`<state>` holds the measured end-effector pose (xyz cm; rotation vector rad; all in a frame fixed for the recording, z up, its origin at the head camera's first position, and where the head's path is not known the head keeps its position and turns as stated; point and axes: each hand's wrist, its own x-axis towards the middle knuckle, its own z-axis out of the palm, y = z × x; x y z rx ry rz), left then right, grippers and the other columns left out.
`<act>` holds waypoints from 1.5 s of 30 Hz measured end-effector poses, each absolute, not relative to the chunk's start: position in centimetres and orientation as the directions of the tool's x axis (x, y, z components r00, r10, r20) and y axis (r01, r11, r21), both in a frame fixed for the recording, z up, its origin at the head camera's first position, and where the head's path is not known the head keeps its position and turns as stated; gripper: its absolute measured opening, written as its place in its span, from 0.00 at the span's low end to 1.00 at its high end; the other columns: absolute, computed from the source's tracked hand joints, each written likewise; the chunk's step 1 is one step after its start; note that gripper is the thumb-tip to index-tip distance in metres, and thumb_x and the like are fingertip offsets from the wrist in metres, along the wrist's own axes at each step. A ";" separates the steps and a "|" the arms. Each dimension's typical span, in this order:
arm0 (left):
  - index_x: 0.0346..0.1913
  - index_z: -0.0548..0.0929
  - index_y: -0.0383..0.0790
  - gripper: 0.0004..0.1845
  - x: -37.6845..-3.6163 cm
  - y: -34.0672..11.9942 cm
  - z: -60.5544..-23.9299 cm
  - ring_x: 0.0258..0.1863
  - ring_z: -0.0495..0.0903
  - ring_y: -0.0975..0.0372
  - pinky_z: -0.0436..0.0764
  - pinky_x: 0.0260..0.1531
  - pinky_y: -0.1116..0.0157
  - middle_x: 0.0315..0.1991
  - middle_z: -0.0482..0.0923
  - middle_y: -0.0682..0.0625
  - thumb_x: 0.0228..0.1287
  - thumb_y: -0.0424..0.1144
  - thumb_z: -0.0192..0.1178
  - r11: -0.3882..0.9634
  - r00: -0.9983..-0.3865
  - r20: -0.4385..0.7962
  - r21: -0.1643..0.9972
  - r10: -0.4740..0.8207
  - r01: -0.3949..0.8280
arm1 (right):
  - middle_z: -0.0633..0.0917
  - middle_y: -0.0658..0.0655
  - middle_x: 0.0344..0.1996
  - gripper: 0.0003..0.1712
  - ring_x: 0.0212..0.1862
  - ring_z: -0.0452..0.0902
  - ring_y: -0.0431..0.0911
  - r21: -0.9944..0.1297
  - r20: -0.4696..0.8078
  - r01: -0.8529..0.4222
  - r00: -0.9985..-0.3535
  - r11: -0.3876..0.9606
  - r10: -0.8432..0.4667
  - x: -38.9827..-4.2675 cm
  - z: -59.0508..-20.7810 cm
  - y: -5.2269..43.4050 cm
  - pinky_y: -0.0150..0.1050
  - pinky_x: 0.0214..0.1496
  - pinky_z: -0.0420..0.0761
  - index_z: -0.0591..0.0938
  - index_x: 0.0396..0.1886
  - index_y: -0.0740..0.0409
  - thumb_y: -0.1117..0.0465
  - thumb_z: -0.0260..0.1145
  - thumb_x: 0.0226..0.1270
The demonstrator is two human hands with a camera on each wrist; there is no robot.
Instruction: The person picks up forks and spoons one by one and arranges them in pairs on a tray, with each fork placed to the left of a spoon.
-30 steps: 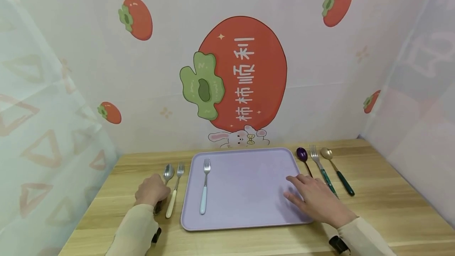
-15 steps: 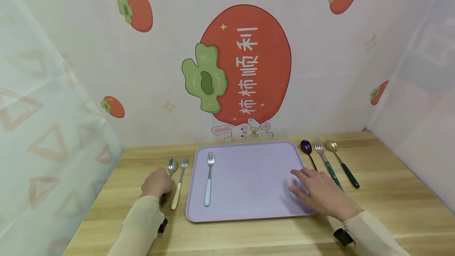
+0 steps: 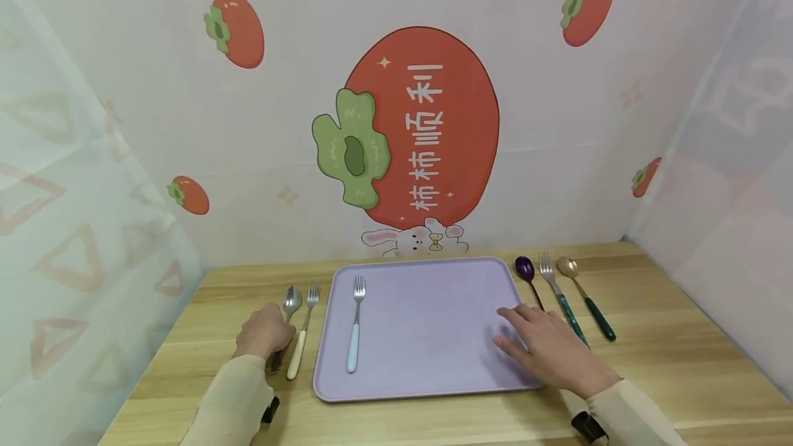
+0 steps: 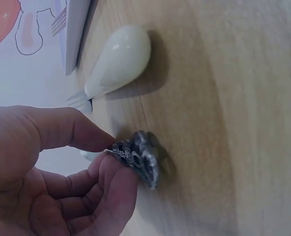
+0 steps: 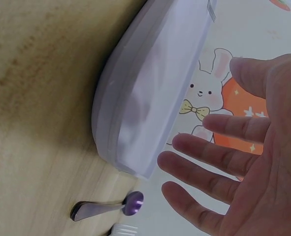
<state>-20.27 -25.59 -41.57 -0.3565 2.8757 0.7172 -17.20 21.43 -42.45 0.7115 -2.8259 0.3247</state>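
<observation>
A lavender tray [image 3: 427, 356] lies in the middle of the wooden table, and a fork with a pale blue handle [image 3: 354, 327] rests on its left part. My left hand [image 3: 265, 333] is left of the tray. Its thumb and fingers [image 4: 116, 147] pinch the dark patterned handle [image 4: 141, 158] of a silver spoon [image 3: 292, 299] that lies on the table. A cream-handled fork [image 3: 300, 343] lies between that spoon and the tray. My right hand [image 3: 533, 339] rests flat on the tray's right side with fingers [image 5: 209, 158] spread, holding nothing.
Right of the tray lie a purple spoon [image 3: 526, 272], a green-handled fork [image 3: 559, 300] and a gold spoon with a green handle [image 3: 587, 300]. A printed wall stands close behind the table, and translucent curtains hang on both sides.
The head view tipped down and came back up. Both hands stay where they were, the left still pinching the spoon handle.
</observation>
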 end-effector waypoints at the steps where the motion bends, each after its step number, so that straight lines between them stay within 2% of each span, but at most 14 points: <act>1: 0.28 0.71 0.34 0.09 -20.2 -25.6 -41.6 0.17 0.70 0.58 0.68 0.16 0.65 0.20 0.70 0.45 0.64 0.32 0.58 0.858 -0.959 -0.209 0.439 -0.191 -0.267 | 0.84 0.60 0.51 0.28 0.53 0.81 0.58 -0.164 0.247 -0.484 -0.864 0.859 -0.440 -17.2 -42.5 21.4 0.61 0.53 0.77 0.81 0.60 0.59 0.43 0.64 0.73; 11: 0.31 0.70 0.33 0.10 -20.1 -25.4 -40.8 0.19 0.69 0.58 0.68 0.17 0.65 0.23 0.70 0.44 0.66 0.35 0.59 0.868 -0.965 -0.198 0.433 -0.173 -0.244 | 0.85 0.60 0.49 0.27 0.51 0.82 0.58 -0.145 0.258 -0.511 -0.846 0.848 -0.466 -17.3 -42.7 21.3 0.61 0.51 0.79 0.82 0.59 0.59 0.44 0.65 0.72; 16: 0.29 0.71 0.35 0.12 -20.0 -24.5 -39.7 0.18 0.68 0.59 0.68 0.15 0.66 0.21 0.69 0.46 0.66 0.37 0.60 0.869 -0.973 -0.163 0.443 -0.162 -0.219 | 0.85 0.61 0.49 0.27 0.51 0.82 0.59 -0.142 0.271 -0.506 -0.846 0.851 -0.459 -17.5 -42.5 21.3 0.61 0.52 0.78 0.82 0.59 0.60 0.45 0.66 0.72; 22: 0.24 0.71 0.38 0.14 -19.4 -23.3 -38.4 0.14 0.66 0.62 0.67 0.12 0.68 0.18 0.69 0.48 0.65 0.36 0.62 0.859 -0.975 -0.146 0.464 -0.166 -0.216 | 0.84 0.61 0.52 0.29 0.54 0.80 0.60 -0.177 0.214 -0.498 -0.861 0.849 -0.461 -17.3 -42.5 21.1 0.63 0.54 0.77 0.80 0.61 0.59 0.42 0.62 0.74; 33: 0.27 0.75 0.35 0.12 -19.8 -20.8 -37.8 0.24 0.75 0.53 0.76 0.21 0.58 0.24 0.74 0.44 0.62 0.37 0.66 0.870 -0.985 -0.085 0.462 -0.151 -0.173 | 0.84 0.60 0.51 0.29 0.53 0.81 0.59 -0.168 0.225 -0.493 -0.862 0.854 -0.454 -17.3 -42.1 21.0 0.61 0.54 0.77 0.81 0.61 0.58 0.42 0.62 0.74; 39: 0.37 0.80 0.29 0.12 -20.0 -18.9 -37.8 0.30 0.78 0.50 0.80 0.26 0.54 0.32 0.80 0.40 0.61 0.37 0.68 0.876 -0.991 -0.051 0.463 -0.127 -0.137 | 0.85 0.60 0.50 0.29 0.52 0.81 0.59 -0.162 0.234 -0.504 -0.855 0.849 -0.463 -17.1 -41.9 20.7 0.61 0.53 0.78 0.81 0.60 0.59 0.41 0.62 0.74; 45: 0.31 0.78 0.32 0.12 -20.3 -16.6 -37.9 0.27 0.76 0.52 0.78 0.24 0.56 0.27 0.76 0.43 0.60 0.38 0.68 0.880 -0.990 -0.045 0.453 -0.136 -0.142 | 0.85 0.60 0.50 0.29 0.52 0.81 0.59 -0.163 0.238 -0.507 -0.853 0.846 -0.465 -17.1 -41.8 20.6 0.62 0.54 0.77 0.81 0.60 0.59 0.41 0.62 0.74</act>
